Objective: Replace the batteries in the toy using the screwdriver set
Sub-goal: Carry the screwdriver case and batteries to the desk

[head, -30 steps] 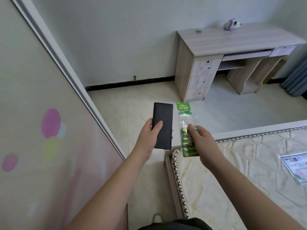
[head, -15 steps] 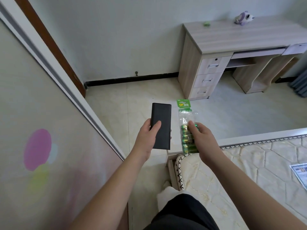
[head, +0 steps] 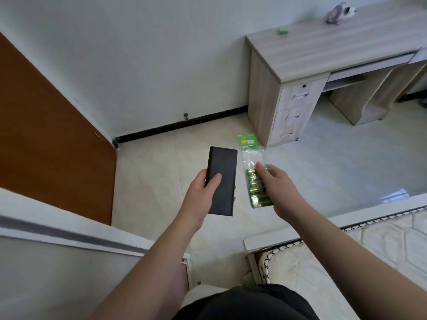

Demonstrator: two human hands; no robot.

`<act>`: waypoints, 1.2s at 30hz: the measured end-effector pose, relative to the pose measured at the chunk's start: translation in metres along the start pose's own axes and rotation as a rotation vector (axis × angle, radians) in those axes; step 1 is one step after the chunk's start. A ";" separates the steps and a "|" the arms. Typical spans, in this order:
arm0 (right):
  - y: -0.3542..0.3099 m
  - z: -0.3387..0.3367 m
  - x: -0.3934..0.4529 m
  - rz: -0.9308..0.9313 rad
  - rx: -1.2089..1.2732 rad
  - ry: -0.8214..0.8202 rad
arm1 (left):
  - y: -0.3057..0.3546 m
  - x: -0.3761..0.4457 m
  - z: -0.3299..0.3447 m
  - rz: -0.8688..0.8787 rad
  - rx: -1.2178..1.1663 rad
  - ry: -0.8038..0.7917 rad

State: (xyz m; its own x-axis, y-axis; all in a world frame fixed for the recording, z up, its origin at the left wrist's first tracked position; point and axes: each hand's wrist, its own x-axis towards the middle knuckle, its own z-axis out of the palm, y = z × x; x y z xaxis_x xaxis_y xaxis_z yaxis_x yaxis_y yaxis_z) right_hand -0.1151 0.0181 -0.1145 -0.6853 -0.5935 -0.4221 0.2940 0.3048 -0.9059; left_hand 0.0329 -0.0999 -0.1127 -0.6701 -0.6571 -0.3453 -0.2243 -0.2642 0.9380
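Note:
My left hand (head: 203, 192) grips a flat black rectangular case (head: 223, 181), held upright in front of me with the thumb across its face. My right hand (head: 277, 188) holds a clear plastic pack of green batteries (head: 254, 179) with a green header card at its top, just right of the case. Far off on the wooden desk (head: 323, 47) at the upper right sits a small purple and white toy (head: 338, 13).
A small green object (head: 282, 31) lies on the desk near its left end. A brown door (head: 46, 135) stands at the left, a white sliding panel (head: 57, 227) runs below it. A bed with a quilted mattress (head: 346, 262) fills the lower right. Tiled floor lies ahead.
The view has swung left and advanced: the brown door has come into sight and the desk looks closer. Both hands keep their hold on the case and the battery pack.

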 end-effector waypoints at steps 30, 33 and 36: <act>-0.127 0.022 0.252 0.044 0.293 0.578 | 0.154 0.355 0.009 -0.058 0.065 -0.522; -0.138 0.027 0.270 0.042 0.312 0.638 | 0.167 0.386 0.010 -0.071 0.072 -0.578; -0.145 0.026 0.281 0.033 0.296 0.674 | 0.170 0.404 0.012 -0.073 0.095 -0.629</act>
State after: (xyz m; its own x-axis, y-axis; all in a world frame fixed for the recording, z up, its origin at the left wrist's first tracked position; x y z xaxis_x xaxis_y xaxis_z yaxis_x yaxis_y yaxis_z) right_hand -0.3324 -0.2124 -0.1025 -0.9059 0.0279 -0.4225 0.4234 0.0444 -0.9048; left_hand -0.2850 -0.4017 -0.0927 -0.9313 -0.0918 -0.3525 -0.3280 -0.2097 0.9211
